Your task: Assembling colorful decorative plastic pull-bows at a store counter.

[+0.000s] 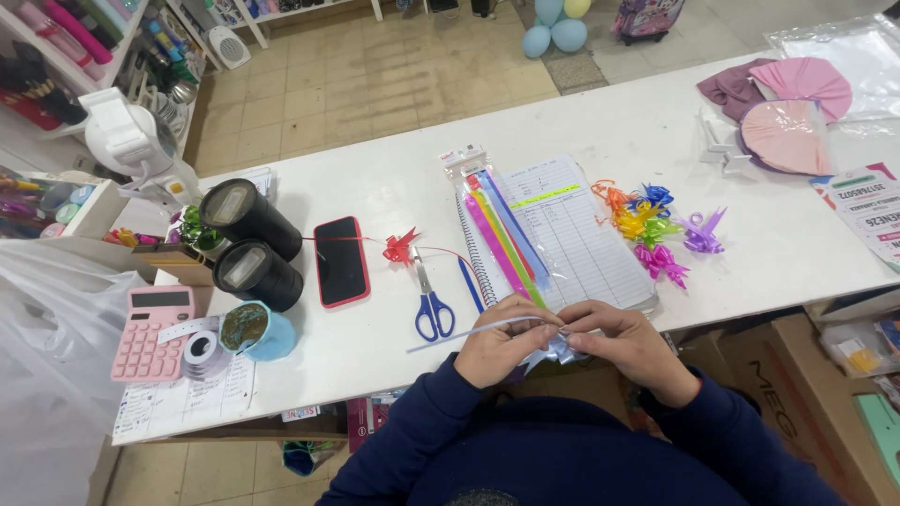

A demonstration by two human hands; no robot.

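While both my hands pinch the pale ribbon bow (560, 350) at the table's (375, 347) near edge, left hand (502, 347) and right hand (623, 345) clamped on it, I'm wary. Slack fingers could let its loops spring open, I judge.

My hands (562, 342) are at the table's near edge (375, 375). Blue scissors (431, 300) and a phone (340, 260) lie to my left. A notebook (572, 234) blocks straight ahead. Bright bows (656, 230) sit past it. The bare table (787, 253) on my right is open.
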